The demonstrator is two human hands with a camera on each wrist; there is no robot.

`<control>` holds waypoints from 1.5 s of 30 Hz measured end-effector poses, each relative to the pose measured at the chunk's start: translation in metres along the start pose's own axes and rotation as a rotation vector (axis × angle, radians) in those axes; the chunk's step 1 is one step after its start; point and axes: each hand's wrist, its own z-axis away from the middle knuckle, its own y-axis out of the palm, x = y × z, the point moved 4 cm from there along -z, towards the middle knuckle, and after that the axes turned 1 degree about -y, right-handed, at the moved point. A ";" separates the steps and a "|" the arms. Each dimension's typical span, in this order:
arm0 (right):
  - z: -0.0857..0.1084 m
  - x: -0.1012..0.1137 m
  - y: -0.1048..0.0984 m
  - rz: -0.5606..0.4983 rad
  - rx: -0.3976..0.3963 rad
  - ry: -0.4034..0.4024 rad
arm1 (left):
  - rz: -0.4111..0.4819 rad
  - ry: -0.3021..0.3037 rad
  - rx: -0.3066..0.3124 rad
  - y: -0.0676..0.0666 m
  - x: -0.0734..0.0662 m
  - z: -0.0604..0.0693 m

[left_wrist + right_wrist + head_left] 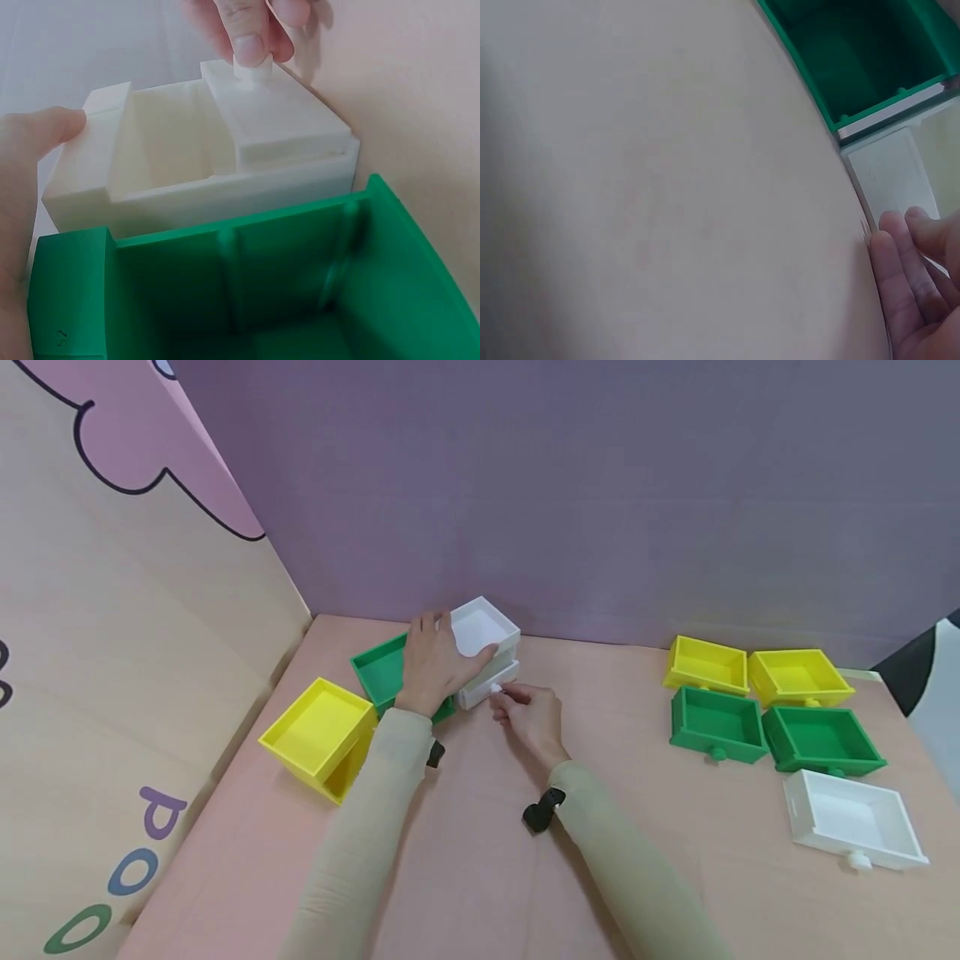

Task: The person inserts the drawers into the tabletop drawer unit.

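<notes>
In the head view my left hand (433,664) holds the small white cabinet (483,625) at its left side. The thumb lies across its front edge; the other fingers are partly hidden. My right hand (534,717) pinches the round white knob (253,70) of a white drawer (289,112), which sits in the cabinet's lower opening. Close on the left stands an open-fronted green cabinet (378,668), partly covered by my left hand. A yellow cabinet (318,727) stands farther left. The right wrist view shows my right fingers (904,277) against the white drawer front (895,176).
On the right of the pink table (600,893) lie two yellow drawers (707,664), two green drawers (717,722) and one white drawer (855,818), all with knobs. A purple-grey wall (570,502) stands behind, and a printed panel (135,635) on the left.
</notes>
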 end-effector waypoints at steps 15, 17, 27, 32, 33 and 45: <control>-0.002 0.000 0.002 -0.001 0.013 0.047 | -0.007 0.002 0.002 0.000 -0.001 0.001; -0.001 0.000 0.002 0.000 0.013 0.052 | -0.007 0.003 0.004 0.001 -0.001 0.001; 0.004 0.001 -0.012 -0.011 -0.008 0.039 | -0.001 0.013 -0.005 0.002 0.000 0.000; 0.009 0.004 -0.021 -0.010 -0.026 0.024 | -0.008 0.017 -0.014 0.003 -0.001 0.000; 0.010 0.005 -0.023 -0.003 -0.030 0.020 | -0.008 0.016 -0.014 0.003 -0.001 0.000; 0.025 0.014 -0.042 0.029 -0.036 0.027 | 0.001 -0.003 0.005 0.001 -0.001 -0.001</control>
